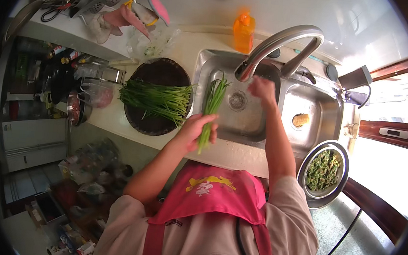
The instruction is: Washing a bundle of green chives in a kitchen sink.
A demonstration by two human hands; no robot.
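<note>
My left hand (199, 131) grips a small bunch of green garlic chives (213, 99) near its lower end. The bunch points away from me, over the left rim of the larger stainless steel sink basin (251, 125). Blurred, my right hand (263, 91) hangs over that basin, just below and right of the faucet's spray head (245, 71). Its fingers look curled, but the blur hides whether they hold anything. Left of the sink, a larger pile of garlic chives (155, 100) lies across a dark round chopping board (160, 72).
An orange bottle (243, 33) stands behind the sink. The smaller basin (321, 100) has a yellowish drain piece (301, 119). A metal bowl (305, 175) of chopped green filling (323, 170) sits at the right. Cloths (120, 22) hang at upper left above a plastic bag (153, 42).
</note>
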